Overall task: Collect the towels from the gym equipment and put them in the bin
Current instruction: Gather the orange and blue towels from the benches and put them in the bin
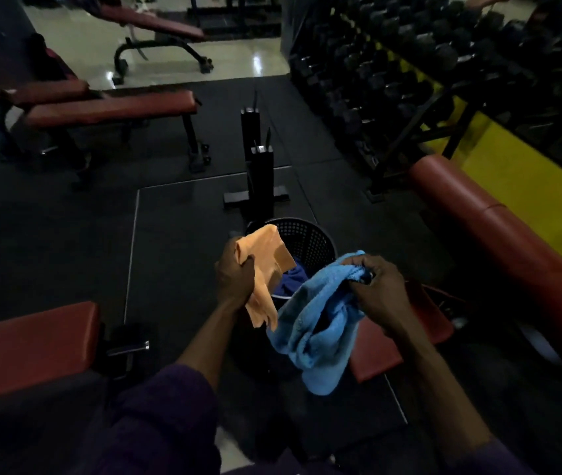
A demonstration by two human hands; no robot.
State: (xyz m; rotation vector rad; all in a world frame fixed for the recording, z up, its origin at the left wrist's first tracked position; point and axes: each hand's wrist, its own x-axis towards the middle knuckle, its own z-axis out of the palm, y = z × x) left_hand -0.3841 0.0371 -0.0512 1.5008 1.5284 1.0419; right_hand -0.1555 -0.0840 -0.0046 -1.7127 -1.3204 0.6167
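Observation:
A black perforated bin (310,240) stands on the dark floor mat just beyond my hands. A dark blue towel (292,279) lies inside it. My left hand (233,275) grips an orange towel (266,269) at the bin's near left rim; the cloth hangs partly over the opening. My right hand (379,291) holds a light blue towel (317,327) bunched at its top, and the rest of it droops in front of the bin's near right side.
Red padded benches stand at the left (108,108), lower left (29,347) and right (499,234). A black upright stand (260,173) is behind the bin. A dumbbell rack (410,70) with a yellow base fills the upper right.

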